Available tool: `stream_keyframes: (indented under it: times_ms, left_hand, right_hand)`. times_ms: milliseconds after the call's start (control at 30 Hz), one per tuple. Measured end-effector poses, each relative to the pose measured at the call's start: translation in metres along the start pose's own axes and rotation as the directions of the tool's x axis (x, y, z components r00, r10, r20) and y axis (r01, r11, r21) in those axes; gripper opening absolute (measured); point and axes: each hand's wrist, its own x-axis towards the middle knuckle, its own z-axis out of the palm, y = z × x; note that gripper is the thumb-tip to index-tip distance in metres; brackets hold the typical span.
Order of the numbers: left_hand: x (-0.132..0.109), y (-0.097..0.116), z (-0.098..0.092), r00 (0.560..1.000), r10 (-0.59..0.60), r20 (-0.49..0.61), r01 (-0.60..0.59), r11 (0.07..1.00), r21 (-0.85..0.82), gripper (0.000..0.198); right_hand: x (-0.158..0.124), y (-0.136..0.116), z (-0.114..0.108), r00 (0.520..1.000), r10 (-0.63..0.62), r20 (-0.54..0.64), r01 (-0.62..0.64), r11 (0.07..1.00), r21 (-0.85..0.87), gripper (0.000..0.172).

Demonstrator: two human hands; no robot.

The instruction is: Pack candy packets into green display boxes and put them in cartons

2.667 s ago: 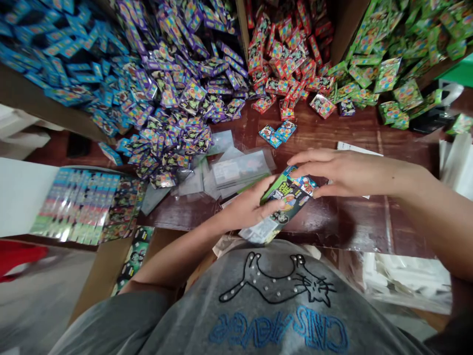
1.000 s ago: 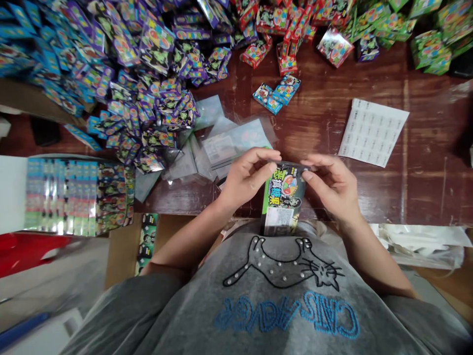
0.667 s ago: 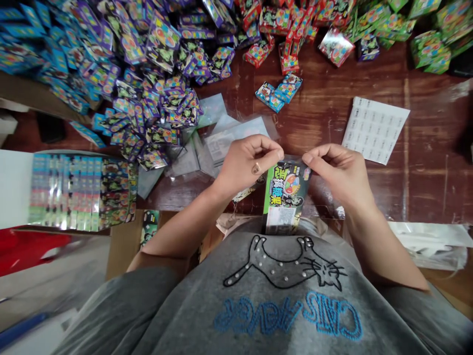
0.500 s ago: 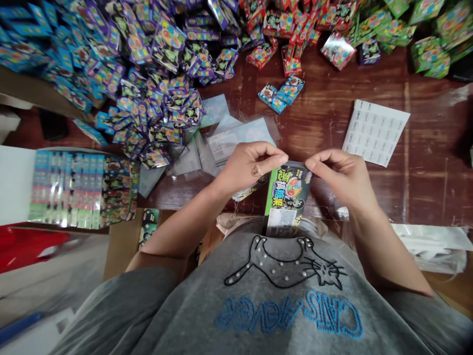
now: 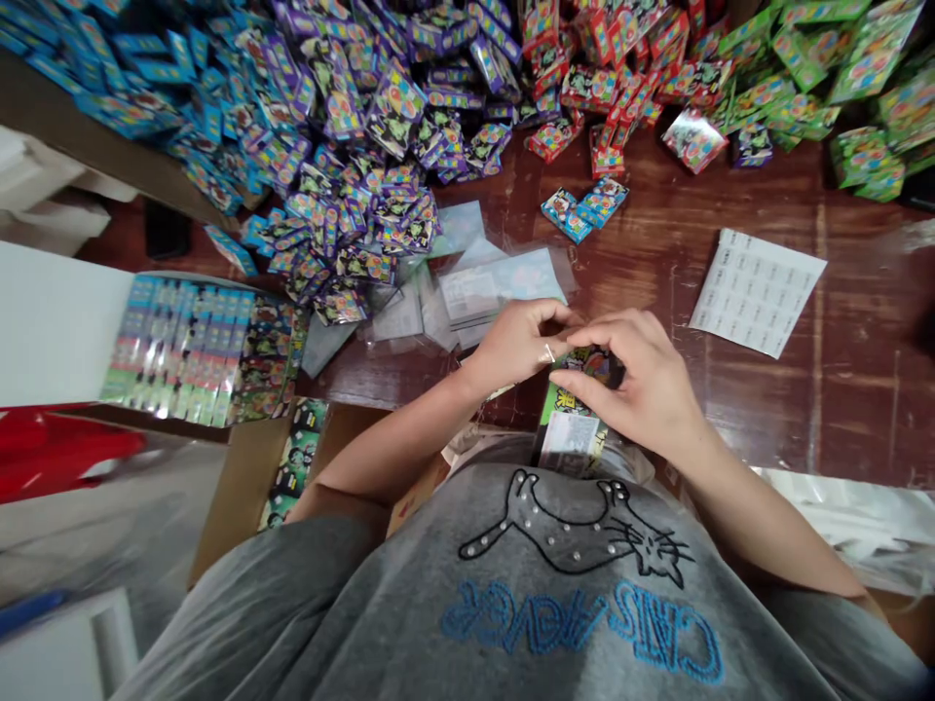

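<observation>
A black and green candy box (image 5: 570, 438) with a white label stands against my front at the table edge. Its far end is between my hands. My left hand (image 5: 520, 343), with a ring on one finger, is closed at the far left corner of the box, its fingertips partly hidden. Across the box's upper face reaches my right hand (image 5: 639, 389). Its thumb lies on the printed front near the left edge, and its index finger bends over the far end, touching or nearly touching my left fingers. The right palm hides the box's right side.
Heaped small boxes, blue (image 5: 146, 88), purple (image 5: 343, 107), red (image 5: 614, 73) and green (image 5: 796, 68), line the back. Flat clear bags (image 5: 504, 282) lie behind my left hand. A white sticker sheet (image 5: 760, 292) is at right. Stacked, film-wrapped packs (image 5: 182, 350) stand at left.
My right hand has moved left from the box's far right corner across its face, closing the distance to my left hand. The left hand's fingers have curled more. The view has shifted slightly.
</observation>
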Motion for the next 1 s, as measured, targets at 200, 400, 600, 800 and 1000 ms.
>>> stream_keyframes:
  times_ms: [200,400,600,800,1000]
  left_hand:
    - [-0.003,-0.003,-0.002,0.999,0.027,-0.022,-0.025,0.997,0.072,0.015]
    - [-0.004,-0.006,0.002,0.998,0.045,-0.032,-0.044,0.998,0.048,0.015]
    - [-0.008,-0.006,-0.001,0.999,0.033,-0.024,-0.033,0.999,0.015,0.021]
    - [-0.009,0.005,0.0,0.999,0.052,0.007,-0.052,0.999,0.006,0.022]
    - [-0.011,0.007,-0.002,0.998,0.068,0.017,-0.068,0.997,-0.019,0.019]
  right_hand:
    - [0.003,0.008,0.015,0.996,0.092,0.018,-0.093,0.987,0.128,0.014]
    - [0.008,0.004,0.003,0.993,0.074,0.091,-0.099,0.947,0.305,0.01]
    - [0.029,0.017,-0.053,0.976,0.108,0.187,-0.169,0.923,0.346,0.025]
    - [0.058,0.047,-0.066,0.834,0.026,0.551,-0.09,0.992,0.09,0.033]
    - [0.056,0.055,-0.049,0.871,0.048,0.489,-0.008,0.996,-0.084,0.024]
